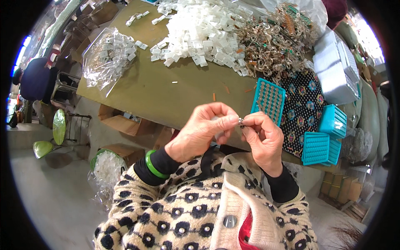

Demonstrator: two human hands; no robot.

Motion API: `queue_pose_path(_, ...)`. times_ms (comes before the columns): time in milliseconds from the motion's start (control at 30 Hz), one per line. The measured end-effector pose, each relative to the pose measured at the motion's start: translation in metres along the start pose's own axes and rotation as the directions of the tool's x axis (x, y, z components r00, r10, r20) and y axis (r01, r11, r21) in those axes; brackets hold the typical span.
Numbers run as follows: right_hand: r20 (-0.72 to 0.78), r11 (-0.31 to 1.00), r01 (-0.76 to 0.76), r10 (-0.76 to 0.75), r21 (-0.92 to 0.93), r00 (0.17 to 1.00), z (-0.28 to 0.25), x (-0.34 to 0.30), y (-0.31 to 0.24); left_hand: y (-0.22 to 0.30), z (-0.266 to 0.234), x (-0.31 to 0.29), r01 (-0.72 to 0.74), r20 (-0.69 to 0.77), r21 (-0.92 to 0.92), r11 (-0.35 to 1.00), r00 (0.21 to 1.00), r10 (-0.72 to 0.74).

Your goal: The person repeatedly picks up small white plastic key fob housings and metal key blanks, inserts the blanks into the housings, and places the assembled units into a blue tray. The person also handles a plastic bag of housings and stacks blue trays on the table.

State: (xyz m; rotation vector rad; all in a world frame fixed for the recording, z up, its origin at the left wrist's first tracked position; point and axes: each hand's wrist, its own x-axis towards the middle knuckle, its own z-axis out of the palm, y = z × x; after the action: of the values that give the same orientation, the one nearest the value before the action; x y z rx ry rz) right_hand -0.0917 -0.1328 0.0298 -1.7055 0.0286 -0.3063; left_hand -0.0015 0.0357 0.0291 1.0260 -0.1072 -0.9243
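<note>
My left hand (205,128) and my right hand (265,141) meet in front of my chest, near the table's front edge. Between their pinched fingertips is a small silvery metal piece (241,121), too small to make out in full. Something whitish shows under the curled fingers of my left hand, mostly hidden. Just beyond my right hand, a teal tray (270,100) lies tilted, with rows of small round pieces in it. A large heap of small white plastic pieces (193,35) covers the table's far middle. Beside it, at right, lies a tangled heap of small metallic pieces (279,46) with orange bits.
On the olive tabletop (154,91), a clear plastic bag (109,56) of small pieces lies at left. Black patterned cloth (301,108) covers the right side, near stacked teal trays (318,148) and stacked white trays (335,68). Below the table stand an open cardboard box (125,123) and a bag-lined bin (108,166).
</note>
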Motion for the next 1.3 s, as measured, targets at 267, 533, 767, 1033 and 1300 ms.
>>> queue_pose_path(267,0.048,0.872,-0.329,0.335,0.362,0.941,-0.003,-0.003,0.008,0.062,-0.102,0.051,0.081,-0.025,0.997,-0.020,0.526,0.850)
queue_pose_path(533,0.122,0.865,-0.407,0.388,0.294,0.914,0.000,0.001,0.011,0.056,-0.128,0.062,0.087,-0.049,0.996,-0.016,0.699,0.714)
queue_pose_path(767,0.179,0.781,-0.511,0.479,0.360,0.859,0.005,0.014,0.005,0.068,-0.116,0.049,-0.059,-0.386,0.573,0.818,0.860,0.333)
queue_pose_path(1033,0.103,0.837,-0.391,0.382,0.382,0.918,0.017,0.036,-0.002,0.051,-0.080,0.045,-0.033,-0.214,-0.278,0.960,0.976,-0.029)
queue_pose_path(1300,0.030,0.880,-0.240,0.250,0.410,0.968,0.006,0.042,-0.003,0.009,-0.015,0.022,-0.010,0.020,-0.122,0.992,1.000,0.013)
